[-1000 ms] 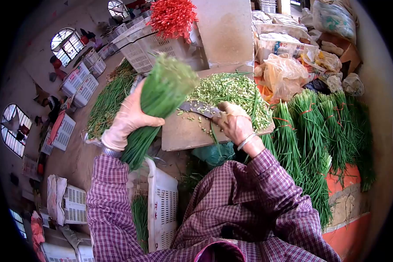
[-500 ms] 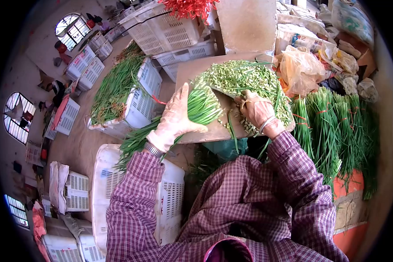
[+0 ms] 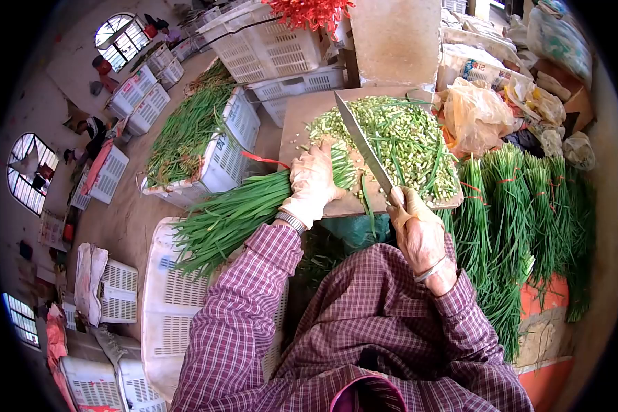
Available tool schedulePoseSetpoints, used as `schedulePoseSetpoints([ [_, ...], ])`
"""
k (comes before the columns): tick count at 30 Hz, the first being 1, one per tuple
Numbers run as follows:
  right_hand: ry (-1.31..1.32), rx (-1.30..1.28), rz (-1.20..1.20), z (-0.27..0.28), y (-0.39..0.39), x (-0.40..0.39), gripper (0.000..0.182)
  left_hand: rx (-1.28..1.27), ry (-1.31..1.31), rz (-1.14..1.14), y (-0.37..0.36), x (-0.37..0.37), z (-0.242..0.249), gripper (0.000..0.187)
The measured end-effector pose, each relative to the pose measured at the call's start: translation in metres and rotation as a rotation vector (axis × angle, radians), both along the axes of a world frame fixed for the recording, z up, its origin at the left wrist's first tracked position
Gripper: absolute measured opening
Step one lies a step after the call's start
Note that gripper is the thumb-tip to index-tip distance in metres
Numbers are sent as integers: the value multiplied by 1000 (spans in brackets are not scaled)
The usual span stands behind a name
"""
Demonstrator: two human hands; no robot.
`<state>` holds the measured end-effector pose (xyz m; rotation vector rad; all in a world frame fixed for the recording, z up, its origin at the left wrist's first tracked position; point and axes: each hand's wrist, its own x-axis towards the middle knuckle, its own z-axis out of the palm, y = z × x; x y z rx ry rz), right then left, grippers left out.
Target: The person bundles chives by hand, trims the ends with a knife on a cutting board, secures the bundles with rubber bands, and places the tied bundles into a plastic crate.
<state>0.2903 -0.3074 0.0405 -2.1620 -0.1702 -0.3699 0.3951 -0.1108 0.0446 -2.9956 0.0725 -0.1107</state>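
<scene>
My left hand (image 3: pixel 313 180), in a thin pale glove, presses round a bunch of long garlic chives (image 3: pixel 237 209). Its cut ends lie on the brown board (image 3: pixel 294 125), while the leaves hang off the left edge. My right hand (image 3: pixel 417 228), also gloved, is wrapped round the handle of a long knife (image 3: pixel 361 141). The blade slants up and left, raised over the board, just right of the bunch. A heap of short chopped stem pieces (image 3: pixel 419 134) covers much of the board. A few loose leaves lie near its front edge.
Tied chive bundles (image 3: pixel 505 206) stand at right, below crumpled plastic bags (image 3: pixel 475 113). A white crate (image 3: pixel 235 134) of greens is left of the board. Another white crate (image 3: pixel 168 323) stands by my left arm. Red ties (image 3: pixel 309 12) hang at top. Other people are far left.
The knife blade has swung up into view as my right hand moved down and towards me. My left hand has shifted right and closed down over the chive bunch.
</scene>
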Motion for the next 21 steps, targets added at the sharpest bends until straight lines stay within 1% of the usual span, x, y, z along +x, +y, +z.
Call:
schedulePoseSetpoints([
  [1, -2, 0, 0, -2, 0, -3, 19, 0, -2, 0, 1, 0, -1, 117],
  [3, -74, -140, -28, -6, -1, -6, 20, -35, -38, -12, 2, 2, -2, 113],
  [7, -166, -101, -3, -20, 2, -2, 16, -25, -123, -46, 1, -2, -4, 106],
  [11, -123, -192, 11, -24, 3, 0, 16, -1, -164, -64, 2, -1, -10, 99],
  [13, -113, -265, 16, -29, 4, 1, 18, -15, -192, -82, 1, -2, -9, 96],
  [14, -150, -316, 14, -29, 4, 2, 21, -17, -175, -78, 1, -1, -8, 93],
  [16, -117, -348, 15, -28, 4, 2, 22, -19, -157, -75, 1, -2, -9, 90],
  [18, -65, -398, 33, -26, 3, 4, 24, -35, -198, -96, 2, -2, -11, 85],
  [21, -83, -397, 59, -31, -2, 13, 24, -29, -216, -127, 4, -3, -14, 84],
])
